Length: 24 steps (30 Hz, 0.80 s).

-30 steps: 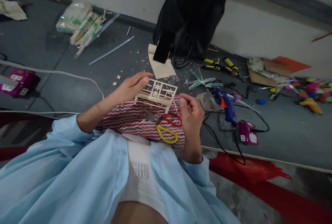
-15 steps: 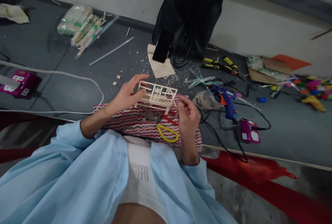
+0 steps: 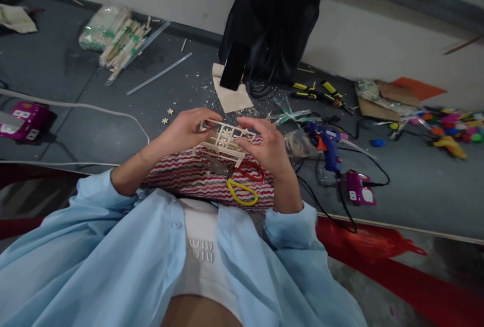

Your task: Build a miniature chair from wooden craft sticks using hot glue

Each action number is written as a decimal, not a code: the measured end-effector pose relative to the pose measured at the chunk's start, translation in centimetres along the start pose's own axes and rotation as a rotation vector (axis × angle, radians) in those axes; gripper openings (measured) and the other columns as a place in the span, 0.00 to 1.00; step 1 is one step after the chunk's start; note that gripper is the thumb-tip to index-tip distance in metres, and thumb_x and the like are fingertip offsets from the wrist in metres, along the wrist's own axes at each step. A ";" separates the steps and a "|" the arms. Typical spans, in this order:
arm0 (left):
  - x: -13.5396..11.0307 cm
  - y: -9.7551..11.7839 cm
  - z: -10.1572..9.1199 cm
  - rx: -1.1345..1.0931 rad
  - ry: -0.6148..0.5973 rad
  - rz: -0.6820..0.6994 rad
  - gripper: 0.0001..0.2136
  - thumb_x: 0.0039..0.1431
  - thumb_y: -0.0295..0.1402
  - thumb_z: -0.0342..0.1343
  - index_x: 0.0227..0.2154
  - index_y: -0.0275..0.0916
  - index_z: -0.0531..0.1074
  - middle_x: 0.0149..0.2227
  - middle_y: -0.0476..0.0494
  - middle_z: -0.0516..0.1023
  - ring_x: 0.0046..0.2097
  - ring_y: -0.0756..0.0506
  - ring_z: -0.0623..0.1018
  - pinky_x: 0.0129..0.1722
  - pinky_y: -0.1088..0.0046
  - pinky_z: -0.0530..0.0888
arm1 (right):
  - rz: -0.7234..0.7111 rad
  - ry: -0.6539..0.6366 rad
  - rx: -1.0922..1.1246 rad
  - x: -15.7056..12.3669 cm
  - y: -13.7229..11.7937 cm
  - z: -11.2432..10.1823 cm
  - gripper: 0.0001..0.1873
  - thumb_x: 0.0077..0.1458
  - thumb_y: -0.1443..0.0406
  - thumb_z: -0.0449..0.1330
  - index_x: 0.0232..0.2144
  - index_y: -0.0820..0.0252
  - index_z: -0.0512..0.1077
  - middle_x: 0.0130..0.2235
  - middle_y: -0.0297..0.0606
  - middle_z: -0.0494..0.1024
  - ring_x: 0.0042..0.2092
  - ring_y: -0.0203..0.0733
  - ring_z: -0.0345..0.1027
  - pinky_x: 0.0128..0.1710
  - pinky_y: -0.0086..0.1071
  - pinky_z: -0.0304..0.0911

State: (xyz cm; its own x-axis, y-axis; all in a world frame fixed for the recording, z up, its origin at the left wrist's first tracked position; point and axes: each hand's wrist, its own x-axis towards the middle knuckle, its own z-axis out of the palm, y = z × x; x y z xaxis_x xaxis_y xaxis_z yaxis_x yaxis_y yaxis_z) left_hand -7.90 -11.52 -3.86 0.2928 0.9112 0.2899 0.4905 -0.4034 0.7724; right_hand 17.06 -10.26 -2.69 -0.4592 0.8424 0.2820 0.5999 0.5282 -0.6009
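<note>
Left hand [image 3: 182, 131]: pinches left end of wooden stick frame [image 3: 222, 141]
Right hand [image 3: 270, 146]: pinches its right end
Scissors [image 3: 230, 186]: on striped cloth [image 3: 181, 178]

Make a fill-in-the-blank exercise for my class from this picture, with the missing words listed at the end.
1. The left hand and right hand hold the wooden frame; two loose flower-shaped pieces lie nearer the ____ hand.
2. The scissors' handles are red and ____.
3. The trigger on the blue glue gun is ____.

Missing words: left; yellow; orange.
</note>
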 end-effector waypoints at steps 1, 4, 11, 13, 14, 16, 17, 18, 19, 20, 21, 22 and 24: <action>0.2 0.0 -0.2 -0.035 -0.031 -0.035 0.15 0.59 0.36 0.58 0.47 0.39 0.79 0.43 0.43 0.83 0.42 0.45 0.80 0.46 0.70 0.75 | 0.017 -0.027 0.052 0.1 -0.1 0.0 0.22 0.57 0.59 0.67 0.54 0.54 0.77 0.46 0.39 0.85 0.50 0.50 0.78 0.55 0.46 0.69; 0.9 0.0 -0.9 -0.123 -0.113 -0.104 0.17 0.57 0.38 0.61 0.47 0.38 0.79 0.41 0.44 0.83 0.41 0.46 0.80 0.43 0.72 0.75 | 0.073 -0.075 0.189 0.3 -0.3 0.1 0.22 0.56 0.58 0.67 0.53 0.54 0.77 0.45 0.37 0.85 0.46 0.47 0.80 0.52 0.42 0.71; 1.5 -0.3 -0.6 -0.202 -0.145 -0.084 0.16 0.59 0.38 0.59 0.47 0.37 0.78 0.43 0.42 0.83 0.43 0.46 0.80 0.44 0.72 0.75 | 0.146 -0.019 0.330 0.4 -0.3 0.7 0.22 0.55 0.59 0.67 0.53 0.56 0.77 0.42 0.37 0.85 0.45 0.46 0.80 0.53 0.42 0.72; 1.5 -0.3 -0.4 -0.228 -0.138 -0.092 0.16 0.60 0.38 0.59 0.48 0.37 0.78 0.44 0.42 0.83 0.43 0.46 0.80 0.44 0.72 0.75 | 0.164 -0.001 0.360 0.3 -0.2 0.9 0.22 0.55 0.58 0.67 0.52 0.55 0.77 0.44 0.38 0.85 0.46 0.47 0.80 0.52 0.42 0.73; 1.4 -0.3 -0.3 -0.240 -0.131 -0.096 0.16 0.60 0.38 0.59 0.48 0.37 0.78 0.43 0.42 0.82 0.43 0.46 0.80 0.43 0.72 0.75 | 0.175 0.010 0.377 0.3 -0.1 1.0 0.22 0.55 0.57 0.67 0.52 0.55 0.77 0.45 0.38 0.85 0.47 0.47 0.80 0.52 0.42 0.73; 1.4 -0.4 -0.1 -0.257 -0.115 -0.097 0.16 0.60 0.38 0.59 0.48 0.38 0.79 0.43 0.43 0.82 0.43 0.46 0.80 0.44 0.72 0.75 | 0.191 0.031 0.408 0.3 -0.1 1.2 0.22 0.55 0.56 0.67 0.51 0.54 0.77 0.47 0.39 0.84 0.48 0.47 0.80 0.51 0.41 0.74; 1.4 -0.4 -0.1 -0.260 -0.105 -0.095 0.16 0.60 0.38 0.59 0.48 0.38 0.79 0.44 0.43 0.82 0.43 0.47 0.80 0.44 0.72 0.75 | 0.196 0.040 0.419 0.3 0.0 1.3 0.21 0.55 0.56 0.67 0.51 0.54 0.78 0.48 0.39 0.84 0.48 0.46 0.80 0.51 0.41 0.75; 1.3 -0.4 0.0 -0.261 -0.095 -0.095 0.16 0.60 0.38 0.59 0.48 0.38 0.79 0.44 0.43 0.82 0.43 0.47 0.80 0.44 0.72 0.74 | 0.199 0.045 0.426 0.3 0.0 1.4 0.21 0.55 0.56 0.67 0.50 0.54 0.78 0.48 0.39 0.84 0.48 0.46 0.79 0.51 0.41 0.75; 1.3 -0.5 0.0 -0.262 -0.088 -0.098 0.16 0.60 0.38 0.59 0.48 0.38 0.79 0.44 0.43 0.82 0.43 0.47 0.80 0.45 0.72 0.74 | 0.201 0.049 0.428 0.3 0.0 1.4 0.21 0.55 0.56 0.67 0.50 0.54 0.78 0.49 0.39 0.84 0.49 0.46 0.79 0.51 0.41 0.75; 1.3 -0.5 0.0 -0.265 -0.085 -0.103 0.16 0.60 0.38 0.59 0.48 0.38 0.78 0.43 0.43 0.82 0.43 0.47 0.80 0.45 0.72 0.75 | 0.202 0.049 0.428 0.3 0.1 1.5 0.21 0.55 0.56 0.67 0.50 0.54 0.78 0.49 0.39 0.84 0.49 0.46 0.79 0.52 0.42 0.74; 1.3 -0.5 0.1 -0.271 -0.085 -0.108 0.16 0.59 0.38 0.60 0.49 0.38 0.78 0.43 0.43 0.82 0.43 0.46 0.80 0.44 0.72 0.75 | 0.202 0.048 0.428 0.4 0.1 1.5 0.20 0.55 0.56 0.67 0.50 0.54 0.78 0.49 0.39 0.84 0.49 0.47 0.79 0.53 0.42 0.74; 1.3 -0.6 0.1 -0.278 -0.086 -0.113 0.17 0.59 0.37 0.60 0.49 0.38 0.78 0.43 0.43 0.82 0.43 0.46 0.80 0.45 0.72 0.75 | 0.201 0.051 0.433 0.4 0.2 1.6 0.20 0.55 0.56 0.68 0.50 0.54 0.78 0.49 0.38 0.84 0.49 0.46 0.79 0.53 0.42 0.74; 1.2 -0.7 0.2 -0.288 -0.079 -0.122 0.17 0.59 0.36 0.60 0.50 0.37 0.77 0.44 0.43 0.82 0.43 0.46 0.80 0.46 0.71 0.75 | 0.198 0.068 0.458 0.3 0.3 1.6 0.20 0.55 0.57 0.68 0.50 0.54 0.78 0.49 0.38 0.84 0.49 0.46 0.79 0.54 0.42 0.74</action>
State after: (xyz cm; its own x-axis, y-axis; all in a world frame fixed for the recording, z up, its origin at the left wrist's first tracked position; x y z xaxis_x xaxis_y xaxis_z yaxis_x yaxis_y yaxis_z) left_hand -7.71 -10.11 -4.20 0.3143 0.9376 0.1490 0.2772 -0.2407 0.9302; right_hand 16.09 -9.97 -3.98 -0.3127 0.9349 0.1681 0.3151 0.2690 -0.9102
